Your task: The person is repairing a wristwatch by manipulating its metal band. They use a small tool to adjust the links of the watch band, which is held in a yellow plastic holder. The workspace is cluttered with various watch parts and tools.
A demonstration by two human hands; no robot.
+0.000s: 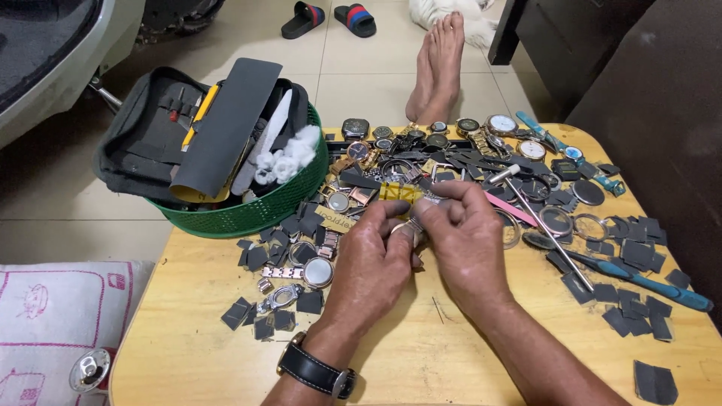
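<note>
Head view: both hands meet over the middle of the wooden table [421, 353]. Left hand [372, 263] and right hand [466, 240] pinch one small metal watch part [410, 225] between their fingertips. It looks like a case or bracelet end, but it is mostly hidden, so hard to say. Neither hand is open; both are closed on that piece. A black-strap wristwatch [316, 370] sits on the left wrist.

Risk, as a judgement: the grip is fingertip-only on a smooth small piece, so a slip would drop it into the clutter right below and beyond the hands, where it could get lost among similar parts.

Around: just beyond the fingertips lies a heap of watches and cases [421, 143]. Dark square scraps [632, 256] are scattered right of the right hand, with more to the left of the left hand. A blue-handled tool [647, 282] and a thin metal rod [545, 225] lie near the right hand, close enough to bump. Loose watch heads [312, 271] sit just beside the left hand. A green basket [256, 207] with a black tool pouch [150, 143] stands further left, overhanging the table edge. Bare feet [440, 64] rest on the floor beyond the table.
</note>
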